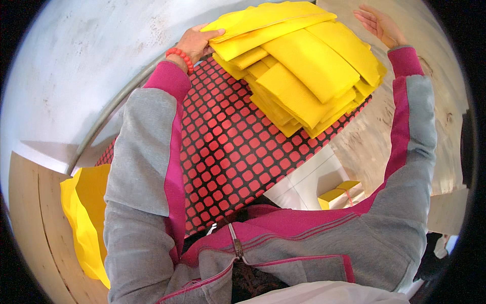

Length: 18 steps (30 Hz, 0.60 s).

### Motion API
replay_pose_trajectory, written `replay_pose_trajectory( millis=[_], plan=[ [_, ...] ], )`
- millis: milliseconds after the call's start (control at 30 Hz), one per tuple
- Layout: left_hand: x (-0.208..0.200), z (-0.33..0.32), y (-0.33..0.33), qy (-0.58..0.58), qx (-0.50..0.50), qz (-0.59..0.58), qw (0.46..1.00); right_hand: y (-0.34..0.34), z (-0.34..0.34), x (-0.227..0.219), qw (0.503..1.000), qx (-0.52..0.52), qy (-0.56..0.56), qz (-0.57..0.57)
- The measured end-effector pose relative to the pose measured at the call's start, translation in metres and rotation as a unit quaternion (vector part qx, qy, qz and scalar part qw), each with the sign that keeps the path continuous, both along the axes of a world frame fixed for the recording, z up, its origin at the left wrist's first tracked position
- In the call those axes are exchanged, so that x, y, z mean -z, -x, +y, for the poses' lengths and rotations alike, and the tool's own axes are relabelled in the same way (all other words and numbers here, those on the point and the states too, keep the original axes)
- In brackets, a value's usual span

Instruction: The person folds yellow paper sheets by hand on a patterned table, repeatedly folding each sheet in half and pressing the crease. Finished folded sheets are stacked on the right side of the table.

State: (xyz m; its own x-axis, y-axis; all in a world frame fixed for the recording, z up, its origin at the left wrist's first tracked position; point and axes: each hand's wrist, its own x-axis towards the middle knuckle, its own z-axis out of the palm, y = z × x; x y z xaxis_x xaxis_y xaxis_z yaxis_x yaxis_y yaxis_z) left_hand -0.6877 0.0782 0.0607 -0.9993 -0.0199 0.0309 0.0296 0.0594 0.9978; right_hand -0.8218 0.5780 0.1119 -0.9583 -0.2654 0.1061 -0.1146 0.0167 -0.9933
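Observation:
A loose pile of folded yellow pieces [309,66], which look like fabric, lies fanned out in overlapping layers on a red-and-black checked cloth [223,137]. My left hand [195,43], with a red bead bracelet at the wrist, grips the left end of the top piece [268,23]. Its thumb rests on the upper side and the fingers go underneath, partly hidden. To the right of the pile, my right hand [379,25] is raised with its fingers stretched out. Nothing is in it, and it does not touch the pile.
Yellow material [83,223] hangs or lies beside my left forearm. A small yellow bundle tied with a pinkish band [341,195] sits on a white tiled surface near my right arm. A grey pipe or rail [119,99] curves along the left of the checked cloth, by a pale wall [81,66].

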Motion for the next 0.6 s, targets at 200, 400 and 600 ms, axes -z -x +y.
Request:
replay_pose_trajectory(
  millis=[200,400,600],
  plan=[
    [-0.002,0.0,-0.001,0.017,0.017,-0.002,1.0,-0.003,-0.005,0.007,0.999,0.033,-0.011,-0.01],
    [0.003,0.009,-0.002,0.024,-0.02,0.022,0.999,-0.038,-0.031,0.002,0.999,0.026,0.034,-0.011],
    [0.006,0.009,-0.001,0.138,-0.049,0.075,0.986,-0.11,-0.075,-0.022,0.996,0.016,0.013,0.085]
  ],
)
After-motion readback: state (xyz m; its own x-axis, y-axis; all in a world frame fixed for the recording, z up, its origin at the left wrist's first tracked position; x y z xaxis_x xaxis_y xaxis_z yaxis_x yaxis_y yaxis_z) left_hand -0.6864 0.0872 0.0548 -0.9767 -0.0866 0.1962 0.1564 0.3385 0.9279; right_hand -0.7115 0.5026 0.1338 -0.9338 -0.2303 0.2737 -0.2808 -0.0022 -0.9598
